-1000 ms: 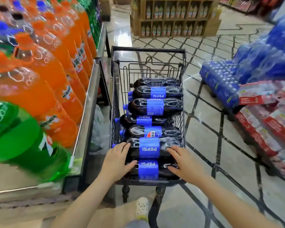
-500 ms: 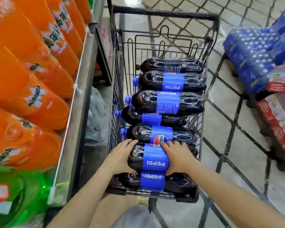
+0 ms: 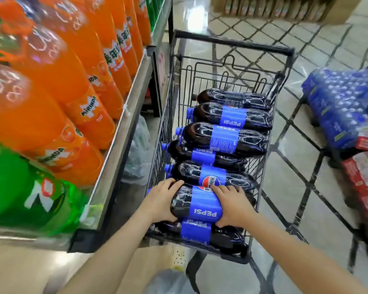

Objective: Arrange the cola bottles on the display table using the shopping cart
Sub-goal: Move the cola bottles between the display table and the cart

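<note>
Near the handle end of the black wire shopping cart (image 3: 232,66), a large dark cola bottle with a blue Pepsi label (image 3: 197,203) lies on its side on top of another like it, its cap toward the cart's left wall. Both hands hold it: the left hand (image 3: 160,203) curls round the shoulder and neck end, the right hand (image 3: 234,205) wraps the body just beyond the label, fingers over the top and thumb low. Further along the cart, away from the handle, more cola bottles (image 3: 223,141) lie stacked crosswise, the closest touching the gripped one. Left of the cart stands the metal-edged display table (image 3: 123,132), crowded with tall orange soda bottles (image 3: 77,85) and a green soda bottle (image 3: 30,194) nearest the camera. Right of the cart, blue shrink-wrapped packs (image 3: 338,111) sit on the tiled floor. The step in hand looks like lifting this bottle out. To do it well, I would raise it level and straight up until it clears the cart's rim and its neighbour, keep a firm two-handed hold since a full bottle is likely heavy and slick, then swing left and stand it upright in a free spot, which these views do not show.
</note>
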Action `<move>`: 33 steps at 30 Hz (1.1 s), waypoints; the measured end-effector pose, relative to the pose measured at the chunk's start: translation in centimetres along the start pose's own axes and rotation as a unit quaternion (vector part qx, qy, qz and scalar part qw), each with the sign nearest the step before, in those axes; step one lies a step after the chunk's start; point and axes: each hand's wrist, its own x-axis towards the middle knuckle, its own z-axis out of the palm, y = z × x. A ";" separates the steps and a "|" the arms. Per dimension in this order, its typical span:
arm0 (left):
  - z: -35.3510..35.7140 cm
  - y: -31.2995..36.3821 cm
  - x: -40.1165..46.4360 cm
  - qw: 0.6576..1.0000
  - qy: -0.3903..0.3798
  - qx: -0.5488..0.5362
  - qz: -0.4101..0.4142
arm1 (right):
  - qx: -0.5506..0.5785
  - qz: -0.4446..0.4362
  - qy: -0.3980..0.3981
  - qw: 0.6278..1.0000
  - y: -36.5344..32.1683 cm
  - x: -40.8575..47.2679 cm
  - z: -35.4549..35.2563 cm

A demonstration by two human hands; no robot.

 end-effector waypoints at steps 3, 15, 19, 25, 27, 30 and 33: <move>-0.5 1.3 -3.1 0.999 0.041 0.014 0.000 | -0.003 -0.016 0.029 0.999 -0.9 -2.3 0.0; 4.5 7.1 -19.0 0.989 0.130 0.045 -0.053 | -0.009 -0.108 0.058 0.992 -6.4 -14.0 4.2; 6.1 7.7 -23.8 0.989 0.126 0.037 -0.072 | -0.006 -0.133 0.037 0.990 -9.1 -16.3 5.8; 7.4 6.3 -29.9 0.986 0.123 0.031 -0.107 | 0.002 -0.166 0.022 0.986 -13.9 -17.4 7.2; 7.5 5.1 -31.8 0.986 0.118 0.029 -0.116 | 0.004 -0.172 0.024 0.985 -16.0 -17.4 7.4; 7.3 2.3 -34.5 0.987 0.111 0.029 -0.116 | 0.019 -0.173 0.018 0.984 -19.6 -17.0 7.6; 6.6 -1.3 -37.0 0.988 0.108 0.023 -0.110 | 0.035 -0.168 0.016 0.985 -23.9 -16.6 7.5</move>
